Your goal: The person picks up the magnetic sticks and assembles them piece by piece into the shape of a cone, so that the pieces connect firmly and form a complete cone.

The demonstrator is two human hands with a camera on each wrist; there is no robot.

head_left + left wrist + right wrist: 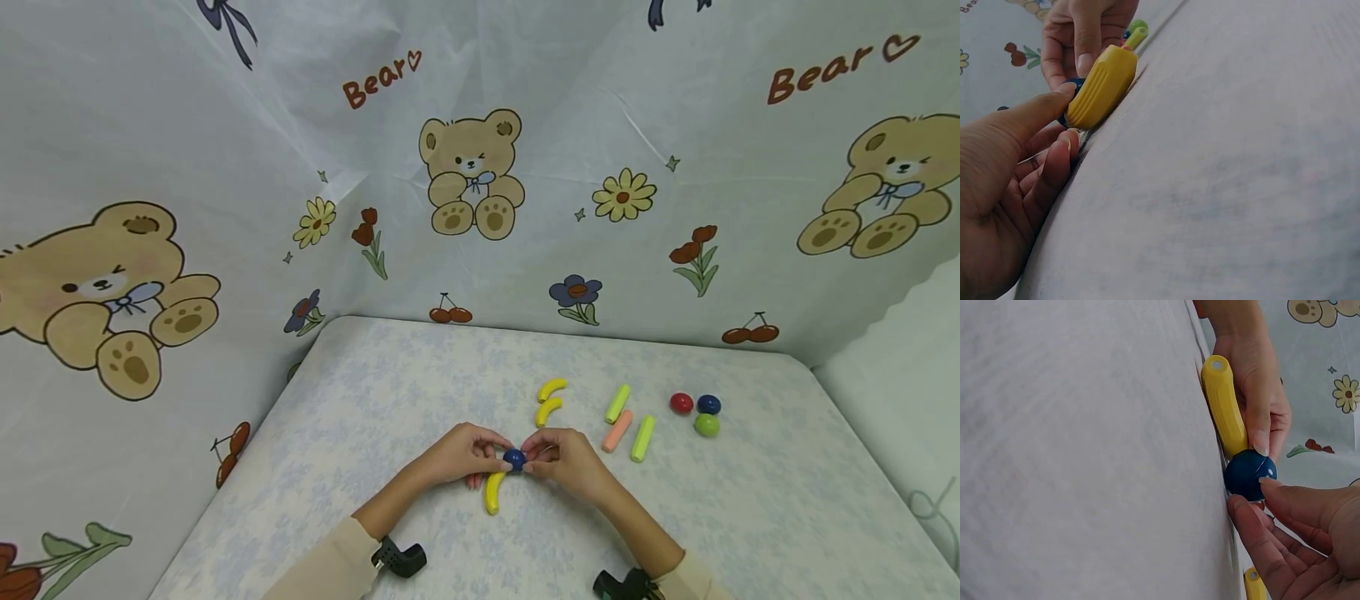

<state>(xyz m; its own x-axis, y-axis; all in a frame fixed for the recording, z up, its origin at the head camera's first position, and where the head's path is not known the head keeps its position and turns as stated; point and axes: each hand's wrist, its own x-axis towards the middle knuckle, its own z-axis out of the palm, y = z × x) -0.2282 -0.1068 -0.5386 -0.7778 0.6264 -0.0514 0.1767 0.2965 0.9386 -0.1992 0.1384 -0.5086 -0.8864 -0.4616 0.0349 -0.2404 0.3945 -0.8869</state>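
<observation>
A small dark blue ball [514, 460] with a thin seam line lies between both hands, low over the table. My left hand [461, 454] pinches it from the left with thumb and fingers. From the right, my right hand [566, 458] pinches the same ball, its thumb on the near side in the right wrist view. Touching the ball's near side is a curved yellow ribbed piece [492, 493], shaped like a banana, with a round spot in its end in the right wrist view [1225, 412]. The fingers hide part of the ball.
Beyond the hands lie two more curved yellow pieces [549, 412]. Farther right are two yellow-green sticks [642, 438] and a salmon stick [617, 431]. Past them sit a red ball [681, 403], another blue ball [708, 404] and a green ball [707, 425].
</observation>
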